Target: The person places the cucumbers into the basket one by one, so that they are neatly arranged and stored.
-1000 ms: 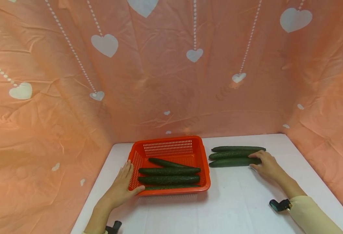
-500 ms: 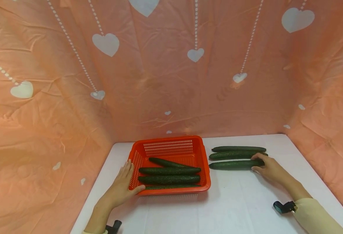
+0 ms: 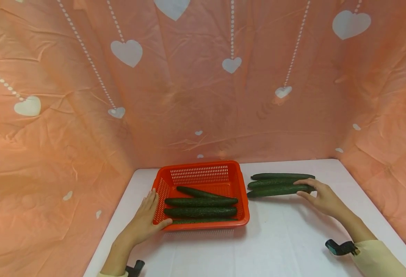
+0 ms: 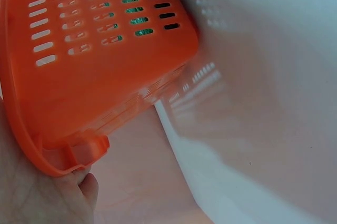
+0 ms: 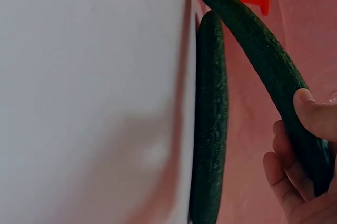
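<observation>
My right hand grips the right end of a dark green cucumber, thumb on one side and fingers on the other. In the right wrist view this held cucumber slants up off the table, its far tip near another cucumber. Two more cucumbers lie behind it in the head view, a middle one and a back one. My left hand rests on the left front corner of a red plastic basket, fingers straight along its side. Several cucumbers lie inside the basket.
A white table carries everything. Peach-coloured cloth with white hearts hangs at the back and both sides. The basket's slotted wall fills much of the left wrist view.
The right hand first slid the front cucumber slightly toward me and to the right, and has now raised its right end. My left hand and the basket have stayed put.
</observation>
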Demonstrator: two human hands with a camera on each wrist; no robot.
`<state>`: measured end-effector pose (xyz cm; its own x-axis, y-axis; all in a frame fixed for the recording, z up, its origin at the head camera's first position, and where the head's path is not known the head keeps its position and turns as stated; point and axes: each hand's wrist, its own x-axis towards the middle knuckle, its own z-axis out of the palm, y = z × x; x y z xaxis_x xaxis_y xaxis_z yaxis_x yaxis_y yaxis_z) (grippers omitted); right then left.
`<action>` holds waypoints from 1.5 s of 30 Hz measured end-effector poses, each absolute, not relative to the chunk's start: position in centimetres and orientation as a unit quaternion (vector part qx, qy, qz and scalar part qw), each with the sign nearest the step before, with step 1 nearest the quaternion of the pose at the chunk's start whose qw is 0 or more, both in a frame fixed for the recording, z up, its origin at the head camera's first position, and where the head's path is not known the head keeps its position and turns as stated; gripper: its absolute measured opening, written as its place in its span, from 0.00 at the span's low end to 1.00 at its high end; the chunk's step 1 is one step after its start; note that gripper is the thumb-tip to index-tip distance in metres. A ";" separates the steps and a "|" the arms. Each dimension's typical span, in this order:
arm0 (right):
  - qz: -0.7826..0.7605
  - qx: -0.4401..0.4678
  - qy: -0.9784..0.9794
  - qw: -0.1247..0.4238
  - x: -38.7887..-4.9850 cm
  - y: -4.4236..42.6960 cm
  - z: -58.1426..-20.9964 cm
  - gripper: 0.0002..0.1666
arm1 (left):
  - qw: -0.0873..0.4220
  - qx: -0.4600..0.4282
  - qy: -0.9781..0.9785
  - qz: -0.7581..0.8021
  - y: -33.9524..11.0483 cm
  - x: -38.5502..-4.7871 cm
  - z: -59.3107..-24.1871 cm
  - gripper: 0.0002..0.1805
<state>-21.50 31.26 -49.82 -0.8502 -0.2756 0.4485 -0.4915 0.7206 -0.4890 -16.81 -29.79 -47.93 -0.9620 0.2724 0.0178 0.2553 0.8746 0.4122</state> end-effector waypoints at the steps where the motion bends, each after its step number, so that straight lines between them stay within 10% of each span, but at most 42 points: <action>1: 0.311 0.213 -0.908 0.183 -21.4 31.2 -49.6 0.20 | 0.021 0.136 0.968 0.211 -29.8 -16.8 -48.0 0.64; 22: 0.367 0.185 -0.866 0.284 -21.6 28.2 -45.6 0.23 | 0.019 0.135 0.968 0.211 -29.8 -16.5 -47.6 0.65; 45: 0.425 0.236 -0.851 0.196 -24.2 16.9 -45.7 0.23 | 0.023 0.131 0.967 0.215 -29.8 -16.7 -48.0 0.65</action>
<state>-24.23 16.88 -45.67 -0.8118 -0.2349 0.5346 -0.5685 0.5267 -0.6320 -16.66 -29.76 -48.00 -0.9644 0.2643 0.0117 0.2443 0.8729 0.4223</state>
